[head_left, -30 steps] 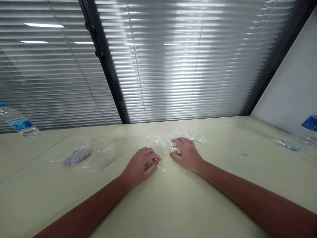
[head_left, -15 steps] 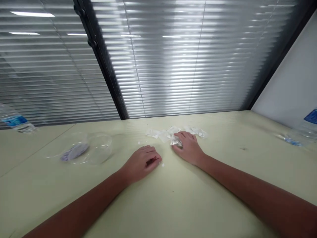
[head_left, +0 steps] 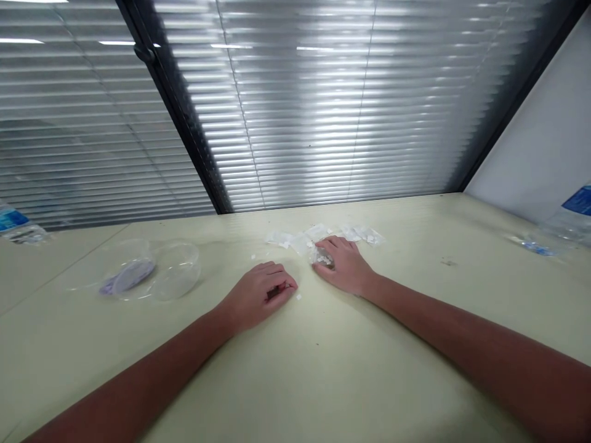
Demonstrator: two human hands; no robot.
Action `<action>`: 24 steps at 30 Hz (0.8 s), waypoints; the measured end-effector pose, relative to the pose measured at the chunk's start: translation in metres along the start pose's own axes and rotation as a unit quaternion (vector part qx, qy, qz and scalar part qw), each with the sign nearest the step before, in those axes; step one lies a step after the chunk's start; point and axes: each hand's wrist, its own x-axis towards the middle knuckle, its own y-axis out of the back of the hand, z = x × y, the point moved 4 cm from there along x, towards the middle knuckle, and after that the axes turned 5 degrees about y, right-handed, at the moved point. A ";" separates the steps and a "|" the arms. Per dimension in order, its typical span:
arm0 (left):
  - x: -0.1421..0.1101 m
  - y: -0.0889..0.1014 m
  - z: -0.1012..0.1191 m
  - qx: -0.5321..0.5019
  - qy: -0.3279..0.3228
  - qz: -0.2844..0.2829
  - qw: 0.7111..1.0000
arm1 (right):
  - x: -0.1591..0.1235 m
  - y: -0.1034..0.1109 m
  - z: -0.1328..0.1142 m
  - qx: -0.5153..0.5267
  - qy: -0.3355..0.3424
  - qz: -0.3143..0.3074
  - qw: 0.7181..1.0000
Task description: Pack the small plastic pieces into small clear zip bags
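Observation:
My left hand [head_left: 261, 292] rests curled on the pale green table [head_left: 323, 369], with a small item held in its fingers that is mostly hidden. Tiny white scraps [head_left: 298, 296] lie just beyond its fingertips. My right hand [head_left: 344, 264] presses on a crumpled clear plastic packet [head_left: 322, 257] holding white bits. Further clear plastic packets [head_left: 295, 241] with white pieces spread behind and beside that hand. To the left of my left hand stands a round clear plastic container [head_left: 176, 271] beside an open clear lid [head_left: 127, 277] with a purple piece under it.
A plastic water bottle [head_left: 12, 221] lies at the far left, and another [head_left: 566, 224] lies at the right edge. Slatted blinds [head_left: 323, 111] and a white wall [head_left: 540, 123] rise behind the table's far edge.
The view has tilted, so the table's far edge sits higher in the frame. My left hand has curled over the small item, and both hands stay in nearly the same place.

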 end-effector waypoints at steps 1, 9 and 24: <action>0.000 0.000 0.000 0.000 0.000 -0.001 1.000 | 0.000 0.000 0.000 -0.001 0.001 0.000 1.000; 0.001 0.002 0.001 0.005 0.001 -0.003 1.000 | 0.000 -0.001 -0.001 0.002 0.003 -0.001 1.000; 0.000 0.001 0.001 -0.001 -0.002 0.001 1.000 | 0.000 -0.002 0.000 0.008 0.004 0.000 1.000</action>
